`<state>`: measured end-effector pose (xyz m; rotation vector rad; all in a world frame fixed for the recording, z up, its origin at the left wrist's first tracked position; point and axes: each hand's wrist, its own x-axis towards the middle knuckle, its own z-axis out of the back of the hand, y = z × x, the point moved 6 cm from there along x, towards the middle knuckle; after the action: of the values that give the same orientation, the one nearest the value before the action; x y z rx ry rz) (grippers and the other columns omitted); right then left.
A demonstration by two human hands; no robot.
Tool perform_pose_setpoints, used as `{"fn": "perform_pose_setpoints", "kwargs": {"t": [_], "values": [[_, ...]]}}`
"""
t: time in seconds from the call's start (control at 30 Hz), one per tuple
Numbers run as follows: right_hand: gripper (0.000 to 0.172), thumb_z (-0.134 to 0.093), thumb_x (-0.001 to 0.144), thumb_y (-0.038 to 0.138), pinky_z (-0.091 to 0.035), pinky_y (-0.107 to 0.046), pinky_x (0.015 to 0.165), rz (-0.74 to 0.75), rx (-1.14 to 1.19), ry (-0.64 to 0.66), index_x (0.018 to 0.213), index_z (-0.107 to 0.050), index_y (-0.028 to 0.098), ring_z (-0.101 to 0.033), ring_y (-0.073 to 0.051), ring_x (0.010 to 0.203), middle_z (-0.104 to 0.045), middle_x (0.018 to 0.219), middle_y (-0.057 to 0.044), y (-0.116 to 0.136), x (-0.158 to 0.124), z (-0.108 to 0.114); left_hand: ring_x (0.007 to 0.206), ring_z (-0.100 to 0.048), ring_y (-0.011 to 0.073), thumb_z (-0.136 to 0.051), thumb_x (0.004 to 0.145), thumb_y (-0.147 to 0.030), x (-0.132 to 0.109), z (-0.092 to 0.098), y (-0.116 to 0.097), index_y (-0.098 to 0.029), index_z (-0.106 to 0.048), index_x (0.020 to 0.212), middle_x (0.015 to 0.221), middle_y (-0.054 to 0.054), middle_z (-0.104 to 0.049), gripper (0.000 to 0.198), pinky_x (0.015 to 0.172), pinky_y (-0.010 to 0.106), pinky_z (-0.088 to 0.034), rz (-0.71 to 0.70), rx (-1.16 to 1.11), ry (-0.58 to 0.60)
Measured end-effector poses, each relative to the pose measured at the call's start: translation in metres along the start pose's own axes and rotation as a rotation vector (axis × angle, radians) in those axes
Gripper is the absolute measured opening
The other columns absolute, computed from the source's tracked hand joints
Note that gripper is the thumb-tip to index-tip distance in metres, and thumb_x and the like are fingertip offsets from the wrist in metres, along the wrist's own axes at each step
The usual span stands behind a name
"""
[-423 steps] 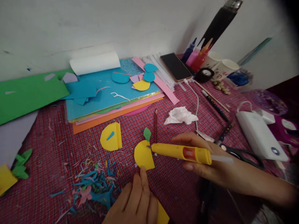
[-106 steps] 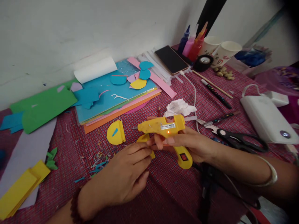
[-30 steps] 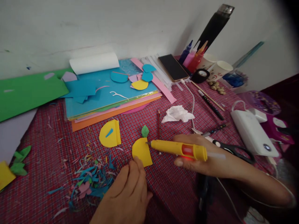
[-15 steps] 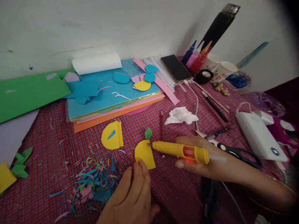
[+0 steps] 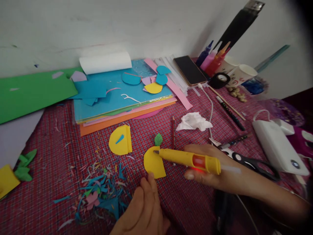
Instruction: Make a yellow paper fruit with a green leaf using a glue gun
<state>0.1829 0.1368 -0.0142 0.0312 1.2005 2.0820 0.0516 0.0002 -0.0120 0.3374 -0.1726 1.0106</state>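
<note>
My right hand (image 5: 207, 169) is wrapped round a yellow hot glue gun (image 5: 181, 157), a clear glue stick poking from its back end and a red light glowing on its body. The nozzle meets the upper edge of a rounded yellow foam-paper piece (image 5: 153, 163). On the lower edge of that piece rest the fingertips of my left hand (image 5: 144, 209), fingers stretched out flat. A small green paper leaf (image 5: 158, 139) lies just above the piece. To the left sits a stack of similar yellow pieces (image 5: 118, 143) with a blue scrap on top.
Coloured sheets (image 5: 110, 107) lie at the back by the wall. Paper scraps (image 5: 102, 192) are heaped at left front. A pencil (image 5: 173, 130), crumpled tissue (image 5: 194, 121), phone (image 5: 189, 70), scissors (image 5: 254, 163) and white power bank (image 5: 278, 147) stand around the right side.
The nozzle has shifted slightly left along the yellow piece's upper edge. My left fingers have slid slightly down toward its lower edge. The whole view has shifted a little.
</note>
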Motion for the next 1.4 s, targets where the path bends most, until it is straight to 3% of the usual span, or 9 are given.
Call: {"fn": "perform_pose_setpoints", "kwargs": {"t": [0.2, 0.3, 0.4, 0.53, 0.67, 0.9, 1.3, 1.4], "values": [[0.041, -0.061, 0.086, 0.054, -0.03, -0.024, 0.051, 0.027, -0.011, 0.0, 0.072, -0.046, 0.019, -0.043, -0.01, 0.057, -0.047, 0.067, 0.003, 0.004, 0.002, -0.002, 0.099, -0.057, 0.0213, -0.047, 0.095, -0.032, -0.001, 0.001, 0.0, -0.012, -0.075, 0.1, 0.103, 0.007, -0.076, 0.035, 0.091, 0.031, -0.036, -0.004, -0.014, 0.009], [0.042, -0.06, 0.086, 0.056, -0.03, -0.023, 0.051, 0.037, 0.009, 0.023, 0.072, -0.046, 0.019, -0.042, -0.01, 0.057, -0.046, 0.067, 0.004, 0.006, 0.003, -0.004, 0.097, -0.057, 0.0216, -0.044, 0.096, -0.031, 0.004, 0.008, 0.011, -0.014, -0.074, 0.098, 0.099, 0.007, -0.076, 0.035, 0.089, 0.033, -0.037, 0.021, -0.04, 0.021], [0.041, -0.059, 0.088, 0.055, -0.031, -0.023, 0.052, 0.061, 0.023, 0.046, 0.072, -0.046, 0.019, -0.043, -0.01, 0.057, -0.047, 0.068, 0.004, 0.01, 0.003, -0.006, 0.084, -0.059, 0.0206, -0.043, 0.093, -0.018, 0.011, 0.01, 0.032, -0.018, -0.074, 0.097, 0.085, 0.005, -0.074, 0.031, 0.083, 0.036, -0.039, 0.062, -0.063, 0.126], [0.041, -0.059, 0.088, 0.055, -0.032, -0.023, 0.051, 0.061, 0.023, 0.062, 0.073, -0.046, 0.019, -0.045, -0.01, 0.057, -0.047, 0.068, 0.003, 0.011, 0.004, -0.008, 0.069, -0.06, 0.0223, -0.041, 0.08, -0.005, 0.017, 0.003, 0.059, -0.011, -0.069, 0.114, 0.076, 0.007, -0.07, 0.045, 0.067, 0.039, -0.044, 0.09, -0.12, 0.251], [0.042, -0.058, 0.087, 0.057, -0.031, -0.023, 0.05, 0.05, 0.012, 0.083, 0.072, -0.045, 0.019, -0.044, -0.009, 0.056, -0.046, 0.067, 0.004, 0.008, 0.004, -0.011, 0.079, -0.067, 0.0269, -0.04, 0.074, -0.003, 0.019, -0.012, 0.071, -0.013, -0.063, 0.127, 0.091, 0.009, -0.074, 0.058, 0.07, 0.044, -0.051, 0.109, -0.229, 0.337], [0.042, -0.058, 0.087, 0.057, -0.031, -0.023, 0.051, 0.038, 0.017, 0.112, 0.072, -0.045, 0.019, -0.044, -0.009, 0.056, -0.046, 0.067, 0.004, 0.009, 0.001, -0.011, 0.09, -0.07, 0.0299, -0.043, 0.076, -0.002, 0.02, -0.023, 0.073, -0.018, -0.06, 0.131, 0.099, 0.008, -0.075, 0.06, 0.074, 0.048, -0.057, 0.146, -0.306, 0.496], [0.043, -0.064, 0.084, 0.055, -0.027, -0.023, 0.05, 0.1, 0.067, 0.172, 0.071, -0.045, 0.019, -0.04, -0.008, 0.054, -0.044, 0.066, 0.006, 0.007, -0.003, -0.013, 0.073, -0.066, 0.0257, -0.042, 0.071, 0.003, 0.02, -0.005, 0.062, -0.006, -0.066, 0.122, 0.084, 0.011, -0.072, 0.057, 0.064, 0.041, -0.053, 0.043, -0.107, 0.304], [0.044, -0.062, 0.085, 0.056, -0.028, -0.023, 0.051, 0.109, 0.066, 0.197, 0.07, -0.044, 0.019, -0.041, -0.008, 0.054, -0.044, 0.066, 0.005, 0.008, -0.005, -0.012, 0.068, -0.063, 0.0249, -0.041, 0.074, 0.003, 0.019, -0.003, 0.055, -0.003, -0.063, 0.124, 0.078, 0.01, -0.068, 0.055, 0.06, 0.039, -0.049, 0.027, -0.047, 0.306]]}}
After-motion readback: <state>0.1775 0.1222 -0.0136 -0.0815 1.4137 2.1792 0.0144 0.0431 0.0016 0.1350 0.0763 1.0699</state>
